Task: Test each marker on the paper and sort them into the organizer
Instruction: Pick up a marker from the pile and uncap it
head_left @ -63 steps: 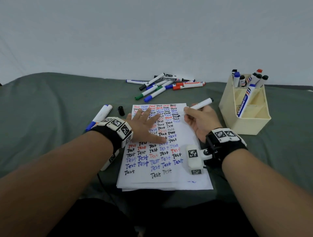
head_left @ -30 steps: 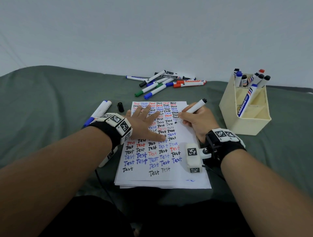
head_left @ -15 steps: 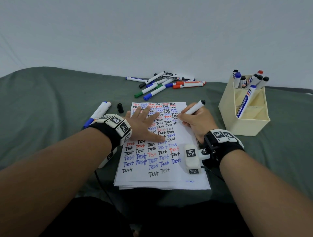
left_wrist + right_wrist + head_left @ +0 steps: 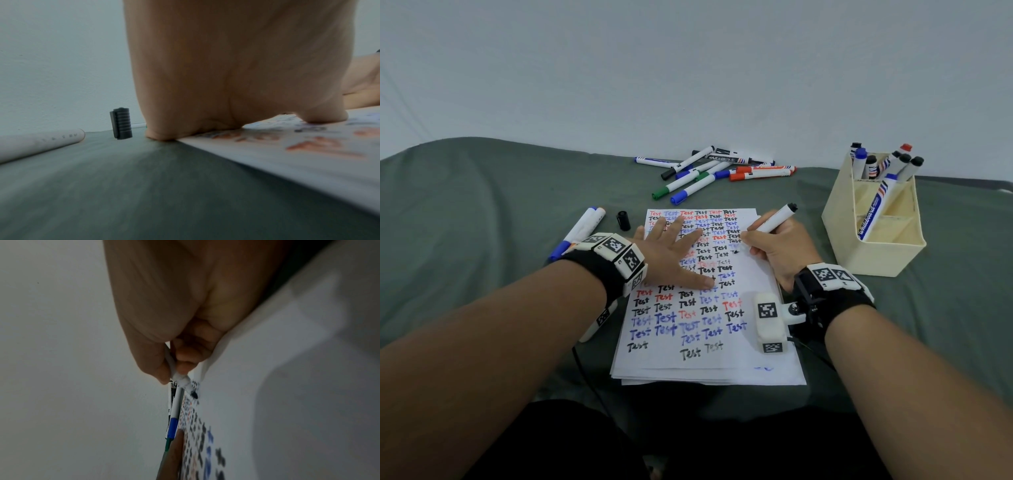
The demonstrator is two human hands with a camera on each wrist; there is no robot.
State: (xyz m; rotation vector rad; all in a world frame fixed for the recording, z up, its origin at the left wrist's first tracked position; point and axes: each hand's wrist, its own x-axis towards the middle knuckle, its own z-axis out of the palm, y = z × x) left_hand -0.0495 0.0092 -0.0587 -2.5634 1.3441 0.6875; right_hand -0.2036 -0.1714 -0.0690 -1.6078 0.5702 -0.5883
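- Two forearms reach up from the bottom of the head frame, each with a black wristband carrying white tagged blocks.
- The paper (image 4: 709, 329) lies at lower centre on the green cloth (image 4: 482, 212), covered in rows of "Test" in black, blue and red.
- The left hand (image 4: 671, 255) lies flat on the paper's left half, fingers spread and straight, holding nothing.
- The right hand (image 4: 779, 251) pinches an uncapped black marker (image 4: 774, 221) in a writing grip; its tip touches the paper near the right edge (the right wrist view shows the dark nib on the sheet).
- A loose black cap (image 4: 623, 220) stands on the cloth just left of the paper's top corner, beside two markers (image 4: 580, 233) lying side by side.
- The cream organizer (image 4: 873, 236) sits at centre right, well apart from the paper, with several markers upright in its far compartment and one leaning in the middle one.
- A pile of markers (image 4: 715, 169) lies at upper centre, near the wall.
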